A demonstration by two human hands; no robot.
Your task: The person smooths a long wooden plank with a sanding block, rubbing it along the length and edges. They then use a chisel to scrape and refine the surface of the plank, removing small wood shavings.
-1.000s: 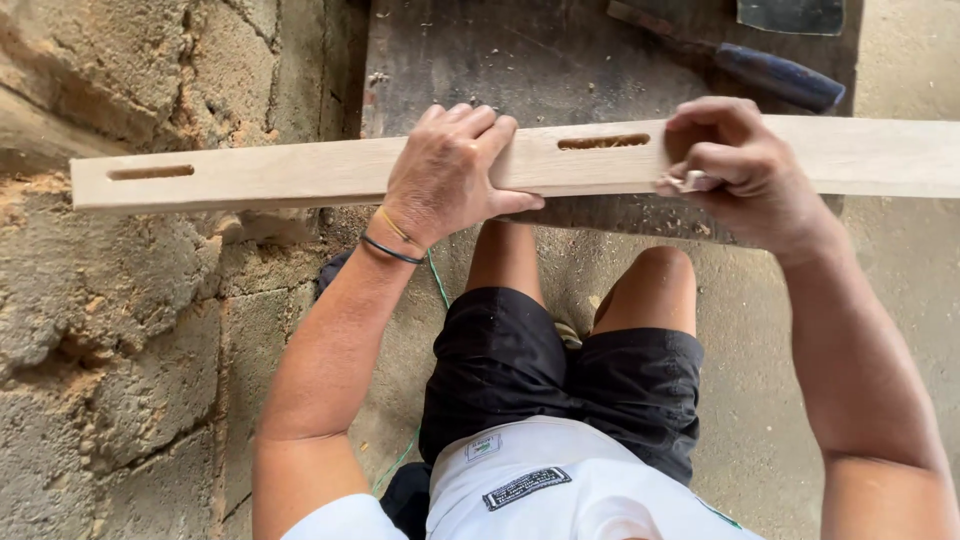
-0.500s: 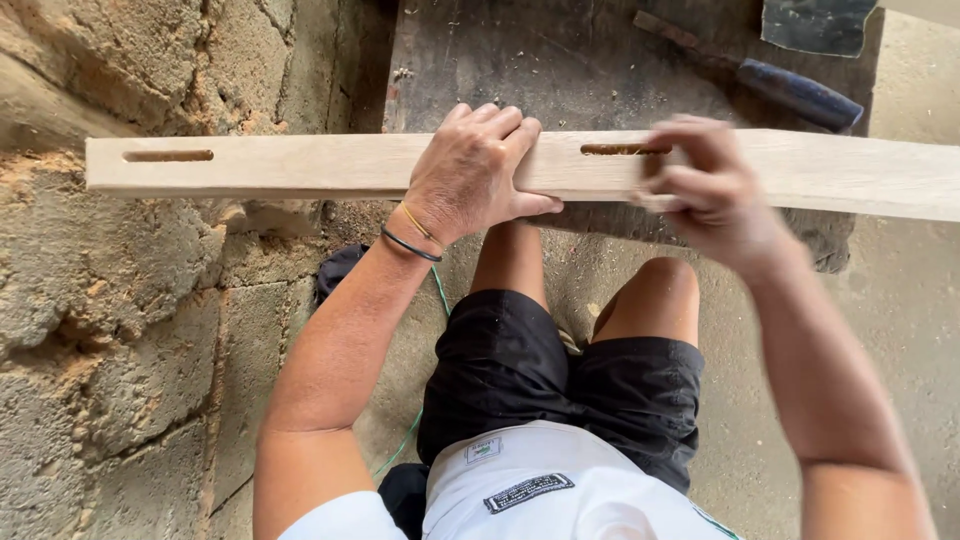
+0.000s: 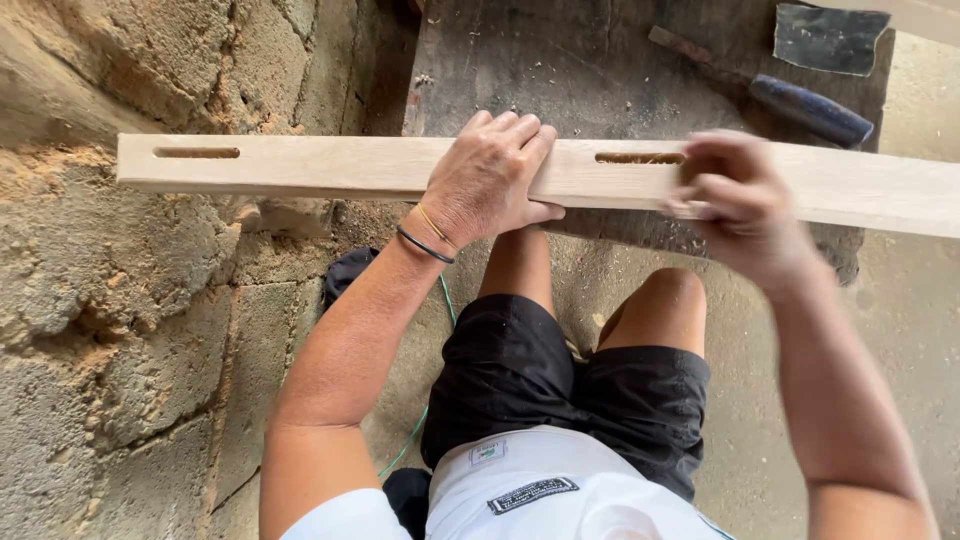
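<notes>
since a moment ago the right hand (image 3: 740, 205) has slid slightly left along the wooden plank (image 3: 330, 165) to the end of the slot (image 3: 640, 158); it is blurred, so its grip cannot be told. left hand (image 3: 490, 175) lies flat, fingers together, pressing the plank across a dark workbench (image 3: 600, 60). a chisel (image 3: 770, 90) lies behind it.

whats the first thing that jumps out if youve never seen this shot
A long pale wooden plank runs across the top of the view, with two narrow slots cut through it. The left hand presses flat on its middle, while the blurred right hand sits at the slot on the right. Behind it a blue-handled tool lies on a dark wooden bench, and a rough block wall fills the left side.
</notes>
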